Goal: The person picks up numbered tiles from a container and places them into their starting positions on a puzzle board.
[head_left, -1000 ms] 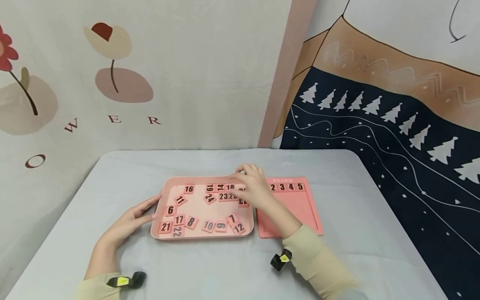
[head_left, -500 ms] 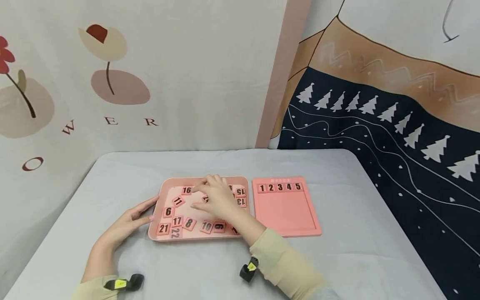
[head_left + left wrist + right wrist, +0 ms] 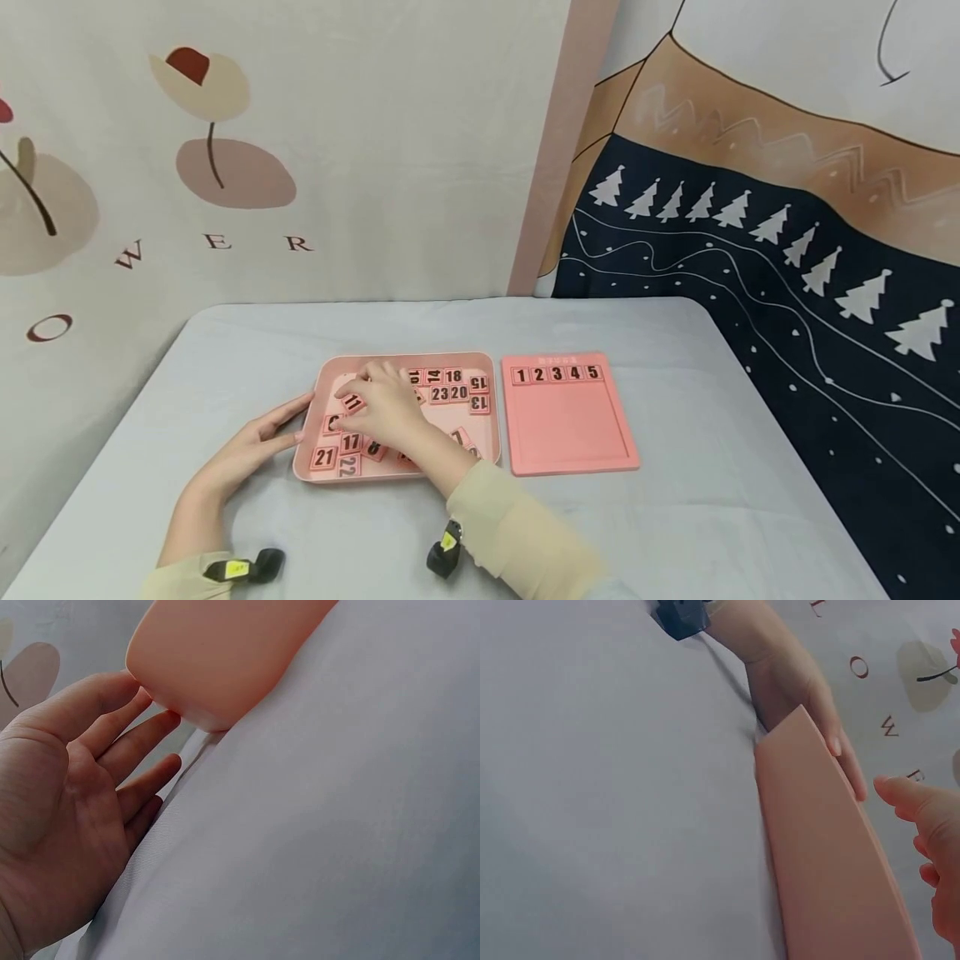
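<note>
A pink tray holds several small number tiles. My left hand touches its left side with fingers mostly straight; in the left wrist view the thumb and fingertips meet the tray's corner. Over the left part of the tray is my right hand, fingers and thumb spread apart. Tile 11 shows between its fingers, and the thumb overlaps tile 6. The hand covers other tiles. In the right wrist view, the right hand appears beyond the tray wall, its thumb extended.
Right of the tray lies a pink board with tiles 1 to 5 in its top row. Tiles 23 and 13 lie in the tray's right part. A pale cloth covers the table.
My right hand has moved left across the tray, from its upper right corner to tiles 11 and 6, uncovering the upper right tiles and tile 1. The left hand stays at the tray's side.
</note>
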`<state>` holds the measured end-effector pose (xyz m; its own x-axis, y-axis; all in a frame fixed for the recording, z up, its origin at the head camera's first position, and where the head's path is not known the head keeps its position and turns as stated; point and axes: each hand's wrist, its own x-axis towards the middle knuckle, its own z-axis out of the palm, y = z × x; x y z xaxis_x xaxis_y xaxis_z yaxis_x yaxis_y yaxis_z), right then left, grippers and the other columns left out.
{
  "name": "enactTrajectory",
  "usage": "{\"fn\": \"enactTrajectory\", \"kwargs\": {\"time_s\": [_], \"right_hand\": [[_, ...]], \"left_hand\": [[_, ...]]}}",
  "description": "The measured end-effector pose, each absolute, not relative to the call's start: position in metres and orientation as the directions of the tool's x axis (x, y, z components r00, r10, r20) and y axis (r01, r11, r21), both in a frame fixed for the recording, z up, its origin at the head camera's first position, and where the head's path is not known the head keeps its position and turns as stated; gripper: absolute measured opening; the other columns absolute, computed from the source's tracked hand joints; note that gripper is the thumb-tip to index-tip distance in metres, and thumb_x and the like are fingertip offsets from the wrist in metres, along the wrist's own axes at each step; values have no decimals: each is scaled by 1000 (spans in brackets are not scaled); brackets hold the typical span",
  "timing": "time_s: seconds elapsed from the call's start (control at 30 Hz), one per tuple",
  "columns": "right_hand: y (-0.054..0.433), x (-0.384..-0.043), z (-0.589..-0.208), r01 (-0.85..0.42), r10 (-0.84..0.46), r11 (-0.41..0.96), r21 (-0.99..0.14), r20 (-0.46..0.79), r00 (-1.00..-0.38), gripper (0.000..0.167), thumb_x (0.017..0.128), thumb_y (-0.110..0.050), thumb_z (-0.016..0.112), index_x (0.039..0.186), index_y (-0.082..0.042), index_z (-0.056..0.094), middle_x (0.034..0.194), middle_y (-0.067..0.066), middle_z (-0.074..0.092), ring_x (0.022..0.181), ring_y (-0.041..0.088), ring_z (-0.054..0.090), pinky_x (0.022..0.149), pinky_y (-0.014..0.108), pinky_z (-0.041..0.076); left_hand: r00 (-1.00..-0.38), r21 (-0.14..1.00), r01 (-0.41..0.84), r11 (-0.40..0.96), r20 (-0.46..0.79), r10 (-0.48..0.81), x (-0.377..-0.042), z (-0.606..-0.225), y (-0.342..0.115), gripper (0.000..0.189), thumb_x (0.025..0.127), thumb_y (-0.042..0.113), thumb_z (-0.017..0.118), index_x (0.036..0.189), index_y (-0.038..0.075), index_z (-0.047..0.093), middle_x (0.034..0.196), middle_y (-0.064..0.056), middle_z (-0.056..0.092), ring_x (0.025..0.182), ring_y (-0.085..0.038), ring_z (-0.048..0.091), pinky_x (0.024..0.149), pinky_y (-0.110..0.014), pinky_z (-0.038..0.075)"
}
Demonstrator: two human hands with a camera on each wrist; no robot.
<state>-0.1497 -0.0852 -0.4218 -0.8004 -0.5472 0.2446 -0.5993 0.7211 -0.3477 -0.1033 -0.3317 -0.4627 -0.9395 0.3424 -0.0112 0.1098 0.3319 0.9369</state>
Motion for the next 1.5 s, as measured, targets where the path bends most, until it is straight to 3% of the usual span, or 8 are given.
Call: {"fn": "enactTrajectory", "kwargs": {"time_s": [0.37,0.67,0.87,1.1,1.37,1.5], "right_hand": [[-103,-156,-440,-552,-527,767,-327,170,-833,36,75,-55,74,108,-40,69,98,-16,47,91,3,38,82,23,30],[-113,-156,-449,-488,-492,806,-334,80,-867,41,69,-63,75,104,-43,69,95,-14,46,93,6,37,83,28,31],[-117,-153,-451,-453,-467,824,-339,45,-883,37,69,-61,76,101,-44,70,94,-13,47,94,7,38,83,29,32],[-117,-151,-450,-461,-468,820,-339,65,-881,31,71,-58,76,97,-43,71,91,-13,45,92,7,37,78,26,31],[-106,-152,-446,-497,-483,801,-333,130,-866,37,71,-61,75,102,-41,71,97,-15,47,94,4,38,89,28,32],[-95,-152,-439,-514,-484,789,-337,173,-858,35,72,-60,75,101,-41,72,104,-14,49,96,5,39,87,25,31]], "left_hand": [[-939,936,121,331,0,343,-101,-460,-332,58,96,10,56,149,5,32,154,0,30,127,13,27,95,-2,23],[-938,942,128,311,13,346,-101,-461,-331,57,96,8,55,148,4,33,153,6,32,128,13,27,95,-2,23],[-936,942,125,311,8,351,-102,-461,-331,57,96,8,56,149,4,32,154,-3,30,128,12,27,96,-3,23],[-936,945,113,308,-2,352,-102,-463,-332,57,97,9,55,149,6,32,155,-11,26,128,12,26,95,-3,23],[-936,945,124,304,9,352,-102,-463,-331,57,97,8,56,149,4,32,154,-3,30,128,12,27,96,-3,23],[-936,945,130,300,18,352,-102,-463,-331,57,96,7,55,148,4,32,154,0,31,128,12,28,96,-3,23]]}}
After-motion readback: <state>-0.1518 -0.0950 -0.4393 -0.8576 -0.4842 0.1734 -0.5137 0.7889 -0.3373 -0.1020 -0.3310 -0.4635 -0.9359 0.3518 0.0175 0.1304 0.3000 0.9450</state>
